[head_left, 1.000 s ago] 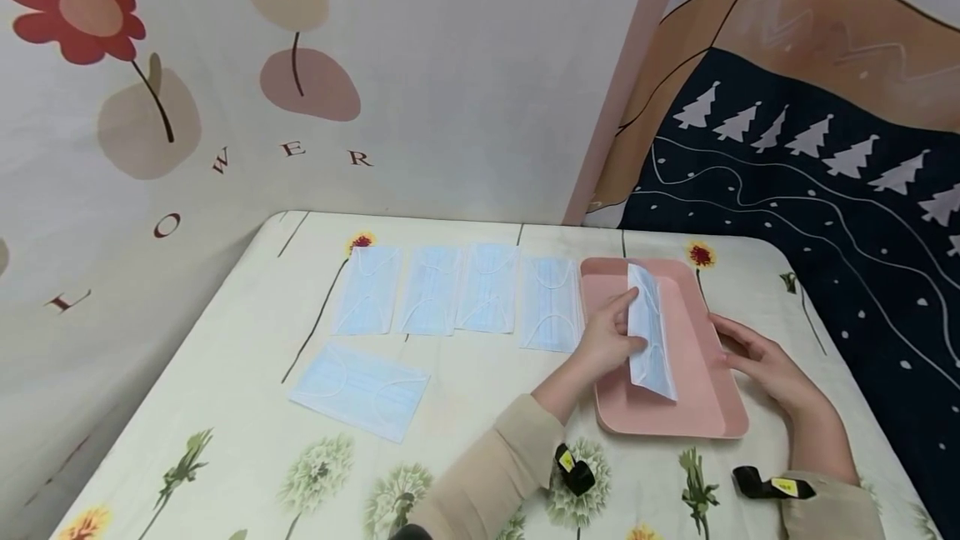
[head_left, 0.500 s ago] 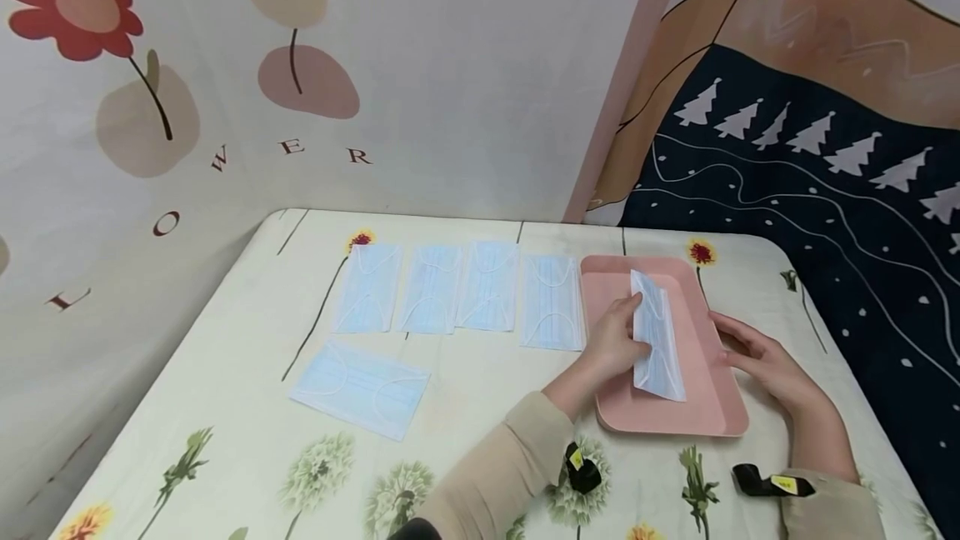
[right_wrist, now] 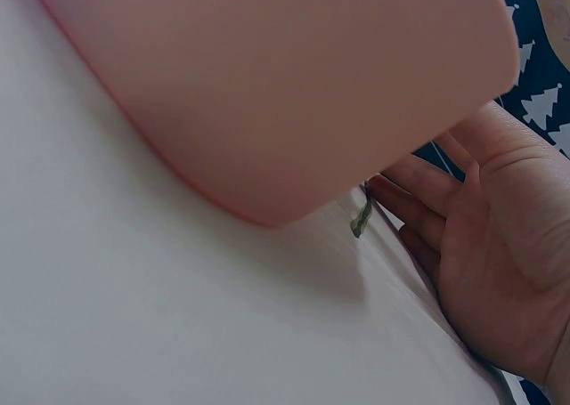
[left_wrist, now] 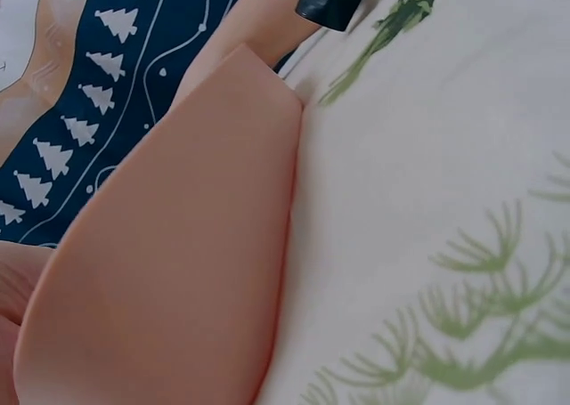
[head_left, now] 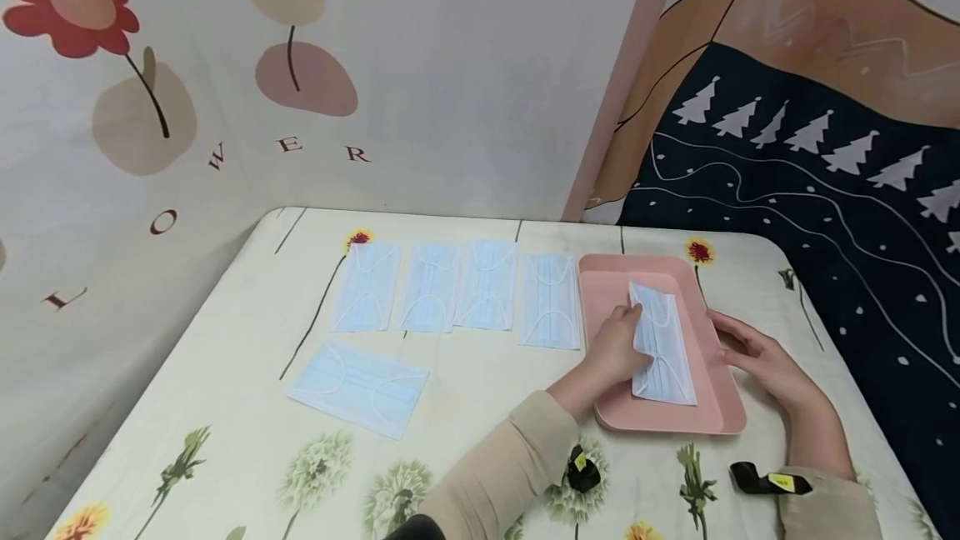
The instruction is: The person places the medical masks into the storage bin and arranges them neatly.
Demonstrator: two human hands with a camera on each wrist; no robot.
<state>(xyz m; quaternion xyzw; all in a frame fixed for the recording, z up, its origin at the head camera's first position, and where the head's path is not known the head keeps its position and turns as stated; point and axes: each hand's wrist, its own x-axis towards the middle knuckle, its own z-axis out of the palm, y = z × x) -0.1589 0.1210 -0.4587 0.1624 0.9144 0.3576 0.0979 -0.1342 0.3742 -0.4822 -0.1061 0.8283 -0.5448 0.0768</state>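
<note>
A light blue disposable face mask [head_left: 663,348] lies tilted inside the pink tray [head_left: 720,407], ear loops facing up. My left hand [head_left: 617,348] pinches its left edge between thumb and fingers, reaching over the tray's left rim. At the tray's right side, my right hand [head_left: 765,365] touches the outer wall with loosely extended fingers. The right wrist view shows that hand [right_wrist: 508,218] beside the tray wall [right_wrist: 312,76], its fingers partly hidden behind it. In the left wrist view the tray's wall [left_wrist: 178,236] fills the middle, and only a sliver of the left hand [left_wrist: 18,285] appears.
Left of the tray, a row of several blue masks [head_left: 490,286] lies upright on the flowered tablecloth [head_left: 225,340]. Another mask [head_left: 360,388] lies crosswise nearer the front. A printed wall cloth [head_left: 465,90] hangs behind the table; a dark tree-patterned cloth [head_left: 810,207] is on the right.
The mask in my left hand has come down and turned flatter into the tray, its free side swinging right. My right hand stays at the tray's side.
</note>
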